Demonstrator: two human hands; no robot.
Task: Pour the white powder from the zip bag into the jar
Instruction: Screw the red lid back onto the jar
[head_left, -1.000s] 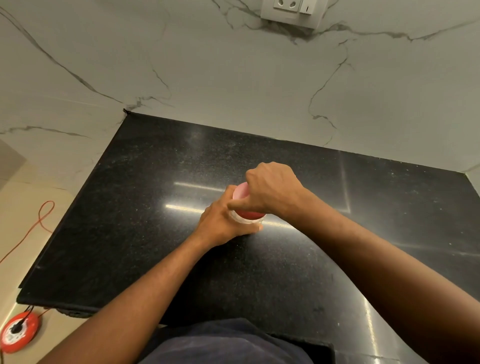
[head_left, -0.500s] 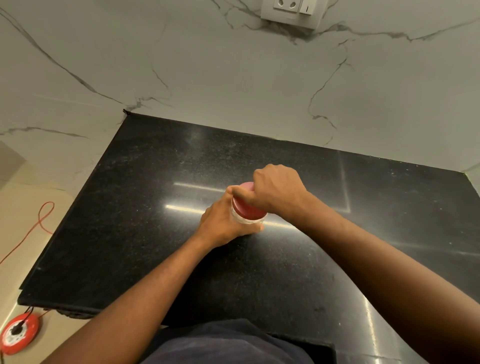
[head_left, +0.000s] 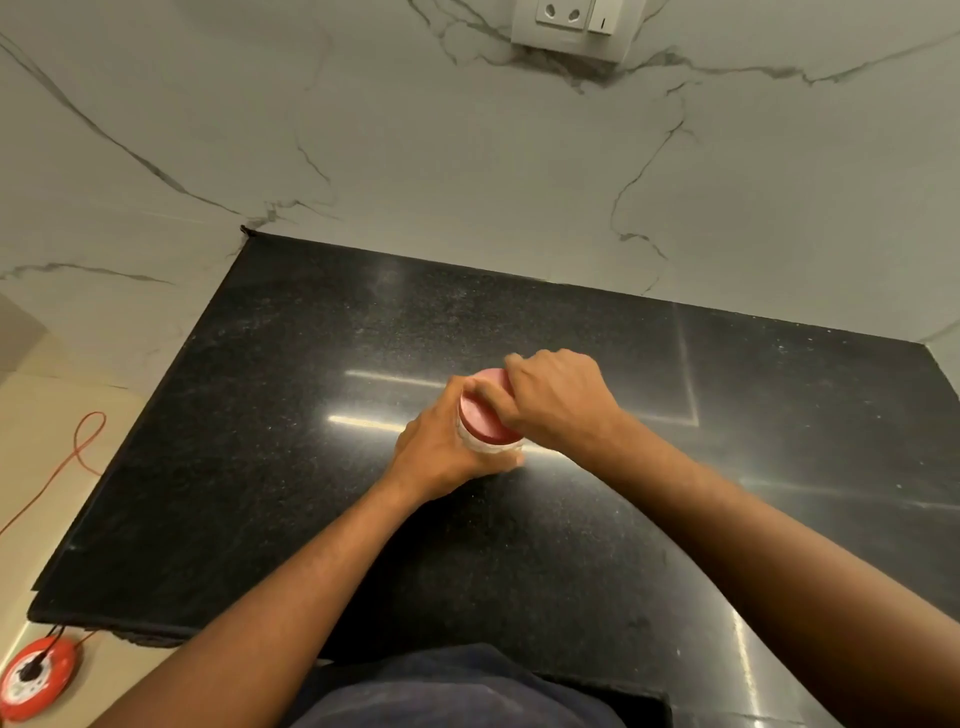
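A small clear jar (head_left: 491, 447) with a red lid (head_left: 483, 413) stands on the black granite counter (head_left: 291, 467), near its middle. My left hand (head_left: 441, 447) wraps around the jar's body from the left. My right hand (head_left: 558, 400) grips the lid's far right edge from above, hiding part of it. The jar's contents are hidden by my fingers. No zip bag shows in the head view.
A marble wall (head_left: 467, 171) rises behind the counter, with a socket and switch plate (head_left: 571, 23) at the top. On the floor at left lie a red extension reel (head_left: 36, 678) and an orange cable (head_left: 78, 457). The counter's left edge drops off.
My right hand has turned and slid to the right on the lid, uncovering more of the red top. My left hand has kept its hold on the jar.
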